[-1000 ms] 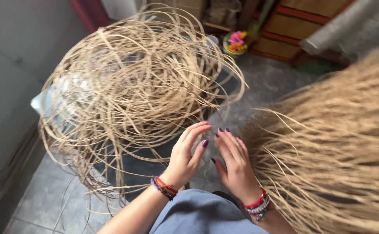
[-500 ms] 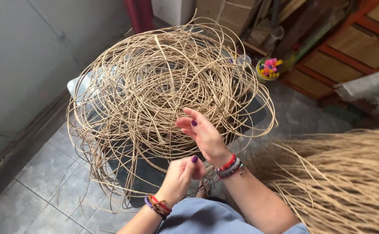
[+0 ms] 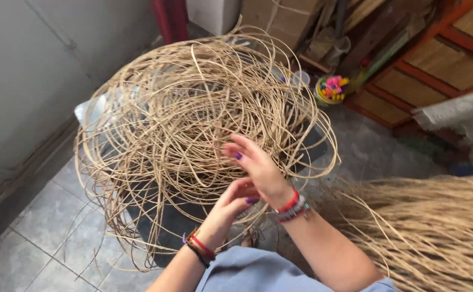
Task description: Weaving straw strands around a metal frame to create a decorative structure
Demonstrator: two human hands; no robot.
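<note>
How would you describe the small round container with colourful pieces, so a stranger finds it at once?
Start at the big tangled coil of cane. Beyond its far right edge, by the wooden shelves, a small round container stands on the floor. Only it holds bright pink and yellow pieces.

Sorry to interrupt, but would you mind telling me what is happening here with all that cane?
A person is reaching both hands into a big loose tangle of pale cane strands piled on a dark container. The right hand is open, its fingers spread among the strands. The left hand sits just below it with curled fingers; whether it pinches a strand is unclear. A bundle of straight fibres lies on the right.
</note>
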